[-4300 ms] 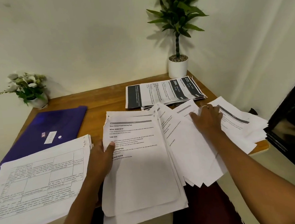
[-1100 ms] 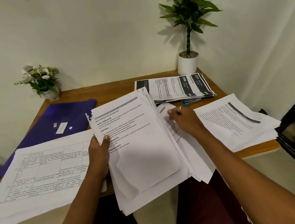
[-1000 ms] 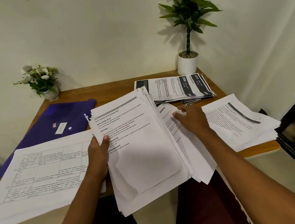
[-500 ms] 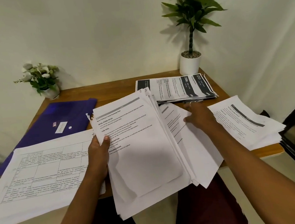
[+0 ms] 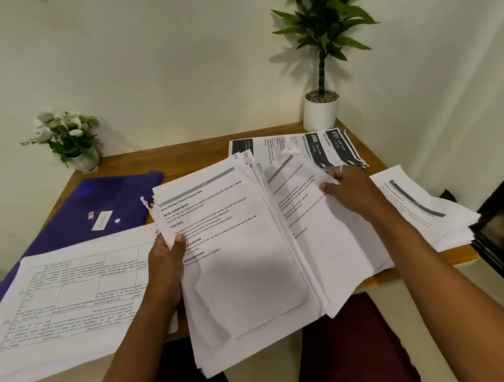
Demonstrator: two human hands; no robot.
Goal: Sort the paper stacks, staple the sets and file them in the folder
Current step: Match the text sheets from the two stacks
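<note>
The left hand [image 5: 166, 268] grips the fanned paper stack [image 5: 241, 261] by its left edge, thumb on top. The right hand [image 5: 356, 195] has its fingers [image 5: 332, 187] pinching a loose sheet [image 5: 296, 184] just right of the stack.

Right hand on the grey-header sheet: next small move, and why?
Probably lay that sheet on the right pile: the right hand pinches its top edge, the pile's top page bears a similar grey header, and the left hand holds the stack.

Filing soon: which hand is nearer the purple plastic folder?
Left. The left hand grips the white paper stack just right of the purple plastic folder; the right hand pinches a sheet farther right.
</note>
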